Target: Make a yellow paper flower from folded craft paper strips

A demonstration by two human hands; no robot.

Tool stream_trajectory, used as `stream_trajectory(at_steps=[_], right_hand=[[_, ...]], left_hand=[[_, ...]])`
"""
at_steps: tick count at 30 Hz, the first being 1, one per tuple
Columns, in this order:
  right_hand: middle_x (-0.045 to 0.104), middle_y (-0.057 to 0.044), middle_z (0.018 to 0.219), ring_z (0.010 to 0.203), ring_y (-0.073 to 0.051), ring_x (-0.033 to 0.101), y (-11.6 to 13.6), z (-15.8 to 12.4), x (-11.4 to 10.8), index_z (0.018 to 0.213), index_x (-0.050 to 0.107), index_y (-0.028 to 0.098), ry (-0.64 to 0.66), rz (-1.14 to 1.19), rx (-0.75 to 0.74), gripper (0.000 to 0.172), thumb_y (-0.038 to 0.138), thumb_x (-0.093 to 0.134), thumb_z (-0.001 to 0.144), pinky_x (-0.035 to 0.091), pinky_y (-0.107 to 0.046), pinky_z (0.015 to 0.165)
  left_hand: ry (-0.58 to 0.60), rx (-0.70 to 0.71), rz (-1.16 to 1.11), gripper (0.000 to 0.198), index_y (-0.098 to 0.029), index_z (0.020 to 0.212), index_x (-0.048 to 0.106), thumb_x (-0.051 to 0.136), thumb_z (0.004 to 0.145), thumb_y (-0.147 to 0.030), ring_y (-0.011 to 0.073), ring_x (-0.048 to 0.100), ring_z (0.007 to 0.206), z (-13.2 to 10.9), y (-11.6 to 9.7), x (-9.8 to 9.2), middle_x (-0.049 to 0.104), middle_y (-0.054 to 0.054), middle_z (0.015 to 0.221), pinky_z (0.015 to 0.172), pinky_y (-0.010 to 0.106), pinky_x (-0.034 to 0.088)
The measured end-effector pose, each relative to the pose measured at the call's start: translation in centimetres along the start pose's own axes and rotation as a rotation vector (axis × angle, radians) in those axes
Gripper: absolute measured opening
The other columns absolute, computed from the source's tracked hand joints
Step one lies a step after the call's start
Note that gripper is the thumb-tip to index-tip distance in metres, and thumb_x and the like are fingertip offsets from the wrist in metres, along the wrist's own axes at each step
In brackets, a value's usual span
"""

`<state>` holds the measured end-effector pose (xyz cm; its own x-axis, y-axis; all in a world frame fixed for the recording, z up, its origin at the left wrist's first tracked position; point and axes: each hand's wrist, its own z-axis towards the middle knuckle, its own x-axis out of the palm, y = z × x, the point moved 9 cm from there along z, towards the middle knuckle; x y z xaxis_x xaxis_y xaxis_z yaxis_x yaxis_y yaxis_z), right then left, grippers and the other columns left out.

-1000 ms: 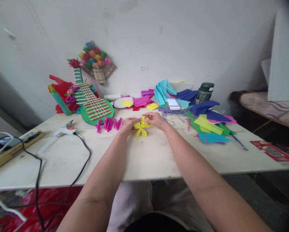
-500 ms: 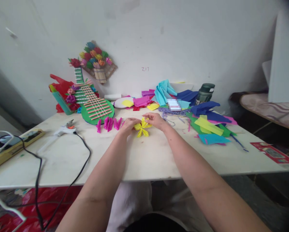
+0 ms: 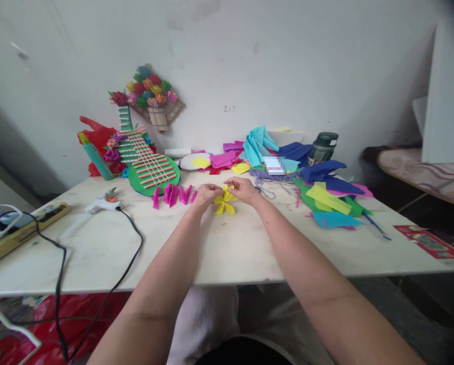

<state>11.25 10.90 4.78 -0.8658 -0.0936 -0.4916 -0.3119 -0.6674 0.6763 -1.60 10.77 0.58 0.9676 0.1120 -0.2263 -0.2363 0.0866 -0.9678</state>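
A pale stone worktop [image 3: 227, 253] stretches before me. My left hand [image 3: 206, 195] and right hand [image 3: 245, 189] both pinch a small yellow folded-paper flower [image 3: 224, 202] just above its middle, beside pink folded paper pieces [image 3: 173, 194].

— How many paper flowers are on the table?
— One yellow paper flower [image 3: 224, 202], with two hands on it: left hand [image 3: 206, 194] and right hand [image 3: 244, 188].
— And the magenta folded pieces [image 3: 173, 195]?
— At the flower's nine o'clock. About five, but they overlap, so I can't be sure.
— Tools?
— One glue gun [image 3: 100, 204] and one power strip [image 3: 25, 229], both farther out at nine.
— Other singles?
— One paper guitar [image 3: 147, 165] at ten, one bouquet plaque [image 3: 153, 99] nearer eleven, and one green flask [image 3: 323, 146] at two.
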Motion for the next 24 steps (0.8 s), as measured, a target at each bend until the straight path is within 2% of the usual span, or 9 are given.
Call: stream_trajectory(at_steps=[4,12,19,24], right_hand=[[0.064,-0.002,0.078,0.061,-0.009,0.051,0.8,0.0,-0.3,0.089,0.064,0.016,-0.031,-0.071,-0.028,0.027,0.013,0.05,0.067,0.041,-0.021,0.059],[0.063,-0.003,0.081,0.063,-0.01,0.051,0.8,0.2,-1.0,0.079,0.063,0.017,-0.112,-0.148,-0.079,0.016,0.014,0.053,0.066,0.042,-0.022,0.058],[0.059,-0.004,0.098,0.059,-0.008,0.051,0.9,0.1,-1.1,0.08,0.06,0.018,-0.125,-0.18,-0.097,0.016,0.015,0.054,0.066,0.042,-0.023,0.056],[0.06,-0.003,0.098,0.06,-0.009,0.052,0.9,0.0,-1.2,0.076,0.059,0.019,-0.138,-0.213,-0.081,0.013,0.013,0.054,0.065,0.042,-0.023,0.055]], left_hand=[[-0.046,0.012,0.042,0.015,-0.013,0.062,0.064,0.06,0.054,-0.024,0.0101,0.047,0.043,-0.1,-0.4,-0.3,0.055,0.002,0.05,0.041,0.021,0.036],[-0.023,-0.027,-0.204,0.021,-0.012,0.063,0.058,0.062,0.052,-0.03,0.011,0.051,0.047,-0.6,-0.2,-0.3,0.054,-0.001,0.05,0.048,0.025,0.045],[-0.085,-0.005,-0.154,0.02,-0.012,0.064,0.059,0.061,0.052,-0.028,0.0104,0.05,0.046,-0.5,-0.2,-0.5,0.054,0.0,0.049,0.045,0.023,0.044],[-0.099,-0.013,-0.138,0.02,-0.011,0.063,0.059,0.061,0.052,-0.028,0.0109,0.051,0.047,-0.6,-0.2,-0.4,0.054,0.0,0.05,0.046,0.023,0.043]])
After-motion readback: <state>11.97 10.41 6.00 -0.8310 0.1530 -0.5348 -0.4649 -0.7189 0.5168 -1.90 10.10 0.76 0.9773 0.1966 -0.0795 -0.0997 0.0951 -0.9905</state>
